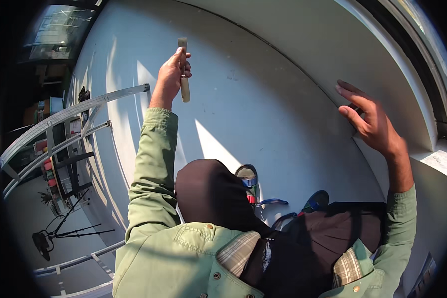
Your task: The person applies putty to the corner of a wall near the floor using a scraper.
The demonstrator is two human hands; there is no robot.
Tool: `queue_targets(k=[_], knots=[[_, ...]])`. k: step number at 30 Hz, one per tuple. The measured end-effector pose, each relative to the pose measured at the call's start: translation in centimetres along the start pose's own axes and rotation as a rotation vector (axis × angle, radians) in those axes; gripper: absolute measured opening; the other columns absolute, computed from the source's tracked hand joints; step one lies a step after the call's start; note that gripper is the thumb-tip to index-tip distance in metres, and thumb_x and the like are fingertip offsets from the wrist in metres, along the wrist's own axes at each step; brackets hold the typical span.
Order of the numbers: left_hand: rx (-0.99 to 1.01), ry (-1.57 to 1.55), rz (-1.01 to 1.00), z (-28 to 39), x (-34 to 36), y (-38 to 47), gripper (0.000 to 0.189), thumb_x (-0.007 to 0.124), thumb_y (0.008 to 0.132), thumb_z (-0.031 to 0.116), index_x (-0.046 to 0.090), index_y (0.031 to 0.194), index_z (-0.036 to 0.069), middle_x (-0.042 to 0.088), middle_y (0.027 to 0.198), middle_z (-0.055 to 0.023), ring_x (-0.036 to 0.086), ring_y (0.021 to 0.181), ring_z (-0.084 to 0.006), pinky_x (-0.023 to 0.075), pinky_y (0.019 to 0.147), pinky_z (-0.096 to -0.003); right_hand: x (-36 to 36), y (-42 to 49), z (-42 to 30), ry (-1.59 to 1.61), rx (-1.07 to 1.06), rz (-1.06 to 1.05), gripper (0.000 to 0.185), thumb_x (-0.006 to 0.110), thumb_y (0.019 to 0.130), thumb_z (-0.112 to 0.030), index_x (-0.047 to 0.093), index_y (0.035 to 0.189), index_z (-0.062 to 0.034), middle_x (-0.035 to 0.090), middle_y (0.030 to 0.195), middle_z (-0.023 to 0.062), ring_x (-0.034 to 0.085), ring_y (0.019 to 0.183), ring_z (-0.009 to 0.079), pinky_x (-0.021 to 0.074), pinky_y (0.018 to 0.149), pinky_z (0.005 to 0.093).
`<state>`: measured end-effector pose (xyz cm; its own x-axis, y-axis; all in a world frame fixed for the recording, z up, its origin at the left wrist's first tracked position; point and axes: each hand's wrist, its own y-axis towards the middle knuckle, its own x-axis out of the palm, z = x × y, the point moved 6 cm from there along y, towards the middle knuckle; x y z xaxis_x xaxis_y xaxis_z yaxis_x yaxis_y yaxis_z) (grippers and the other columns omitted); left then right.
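Note:
My left hand is shut on a flat-bladed hand tool, a scraper or chisel with a pale wooden handle. Its metal blade points away from me and the handle end sticks out below my fingers, above the sunlit grey-blue floor. Over to the right, my right hand is raised beside the pale wall, its fingers and thumb apart. It appears to hold nothing; whether it touches the wall cannot be told. A small dark patch behind its thumb is unclear.
An aluminium ladder reaches in from the left. A black tripod stand and cluttered furniture are beyond it. My sandalled feet rest on the floor before me. A window frame and a sunlit sill are at the right.

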<state>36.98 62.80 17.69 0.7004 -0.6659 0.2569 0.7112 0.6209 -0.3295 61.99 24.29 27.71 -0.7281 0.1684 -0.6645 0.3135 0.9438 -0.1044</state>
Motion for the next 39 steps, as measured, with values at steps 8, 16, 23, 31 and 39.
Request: queue_targets(k=[8,16,23,31,39], knots=[[-0.238,1.195,0.495,-14.9,-13.1,-2.4,0.067,0.063,0.075,0.067,0.059,0.072,0.000,0.065,0.074,-0.0142,0.063,0.075,-0.0255,0.0490,0.071,-0.0383,-2.5,-14.4,3.3,-0.161,0.460,-0.077,0.040,0.061,0.090,-0.016,0.056,0.125,0.0017,0.059,0.127,0.0158,0.063,0.086,0.0227,0.0501,0.073,0.0297],[-0.380,1.329,0.377,-17.5,-10.2,-0.4,0.077,0.059,0.075,0.069,0.066,0.104,-0.002,0.067,0.100,-0.0213,0.064,0.099,-0.0330,0.0471,0.087,-0.0404,-1.3,-14.3,3.8,-0.024,0.544,-0.058,0.041,0.056,0.091,-0.009,0.051,0.131,0.0016,0.059,0.127,0.0114,0.050,0.069,0.0097,0.0474,0.071,0.0249],[-0.473,1.381,0.357,-16.0,-10.2,-1.0,0.086,0.058,0.074,0.071,0.061,0.116,-0.004,0.065,0.110,-0.0217,0.062,0.106,-0.0329,0.0441,0.094,-0.0398,0.1,-12.5,6.7,-0.019,0.560,-0.133,0.042,0.051,0.094,-0.011,0.048,0.135,-0.0016,0.055,0.133,0.0116,0.049,0.070,0.0105,0.0455,0.066,0.0246],[-0.494,1.382,0.301,-17.4,-10.1,1.0,0.078,0.059,0.075,0.070,0.065,0.106,-0.002,0.067,0.104,-0.0194,0.063,0.101,-0.0310,0.0436,0.093,-0.0398,-0.4,-9.9,8.2,0.028,0.592,-0.165,0.048,0.054,0.091,-0.021,0.049,0.135,-0.0021,0.056,0.132,0.0145,0.051,0.071,0.0124,0.0471,0.068,0.0272],[-0.478,1.371,0.323,-17.1,-9.2,0.0,0.083,0.060,0.075,0.069,0.062,0.112,-0.005,0.066,0.106,-0.0216,0.062,0.103,-0.0320,0.0447,0.093,-0.0401,0.3,-10.3,9.5,-0.024,0.540,-0.256,0.054,0.053,0.093,-0.034,0.047,0.137,-0.0023,0.056,0.131,0.0158,0.047,0.065,0.0104,0.0452,0.065,0.0263]])
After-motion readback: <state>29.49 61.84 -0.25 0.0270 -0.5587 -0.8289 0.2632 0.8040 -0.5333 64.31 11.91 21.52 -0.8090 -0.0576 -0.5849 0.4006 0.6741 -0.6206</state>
